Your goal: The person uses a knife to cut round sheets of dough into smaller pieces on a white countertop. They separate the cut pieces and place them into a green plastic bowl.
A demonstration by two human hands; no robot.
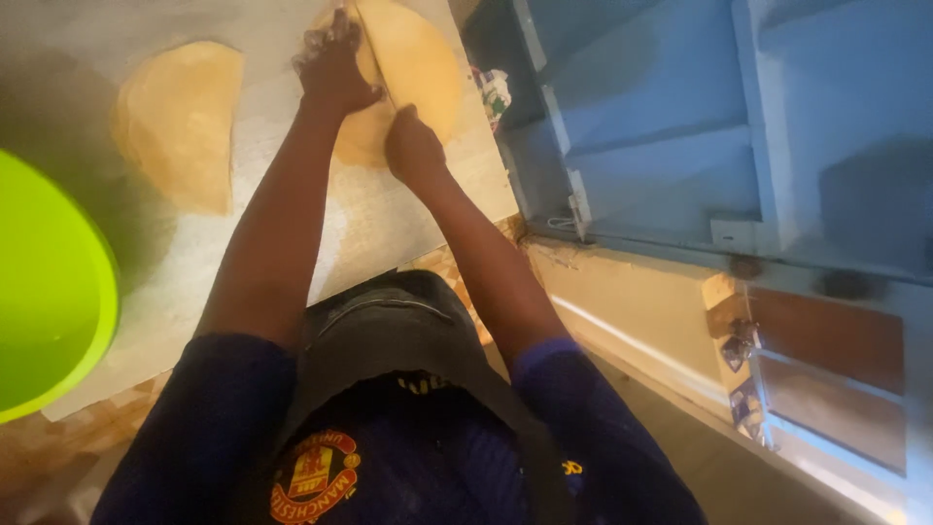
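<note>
Left hand (333, 60) pressed flat on round dough sheet (418, 68) atop the table (389, 219), right hand (413, 146) closed around a thin knife (374, 58) crossing it, half-round dough piece (180, 122) left of the sheet, green bowl (44, 292) further left.

Both bare arms stretch forward and converge, the forearms angling inward from dark blue short sleeves. The left hand (335, 63) lies farther out, palm down with fingers spread and pressed flat, knuckles dusted pale. The right hand (413, 146) sits nearer the body and just beside the left wrist, curled into a loose fist with the back of the hand up and the wrist straight.
</note>
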